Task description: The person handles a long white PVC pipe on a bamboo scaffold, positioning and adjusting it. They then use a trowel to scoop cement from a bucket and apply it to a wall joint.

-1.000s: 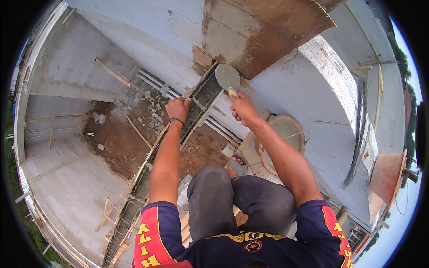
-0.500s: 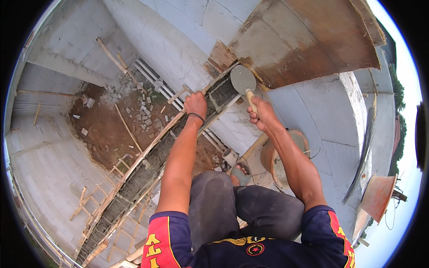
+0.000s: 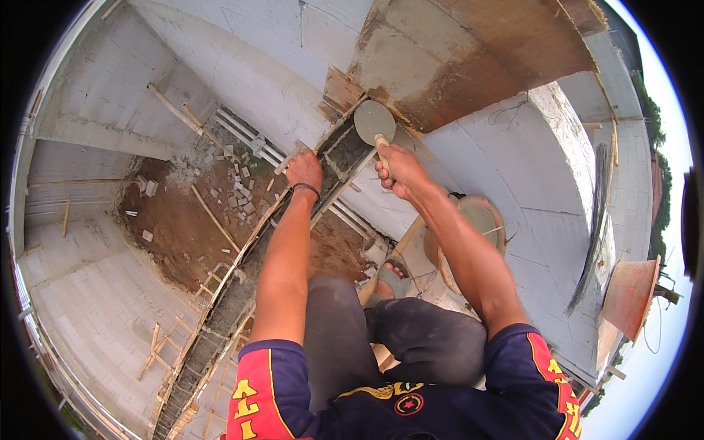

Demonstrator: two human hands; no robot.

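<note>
My right hand [image 3: 402,171] is closed around the pale handle of a trowel [image 3: 375,123] with a round grey blade. The blade lies over the far end of a long narrow formwork trough [image 3: 258,220], close to a stained wooden panel. Wet grey concrete [image 3: 339,158] and some bars show inside the trough. My left hand [image 3: 304,169], with a dark band at the wrist, is closed over the trough's left board [image 3: 276,207]; its fingertips are hidden.
Right of my knees stands a bucket [image 3: 480,220] holding grey mix. A stained wooden panel [image 3: 477,66] rises beyond the trowel. Far below on the left is a dirt floor [image 3: 176,227] with broken blocks. Another bucket [image 3: 629,301] sits far right, near thin dark rods [image 3: 598,227].
The whole view has shifted, so the trough, panel and both hands appear farther left and slightly higher. The trowel stays at the trough's far end, and the left hand keeps its place on the board.
</note>
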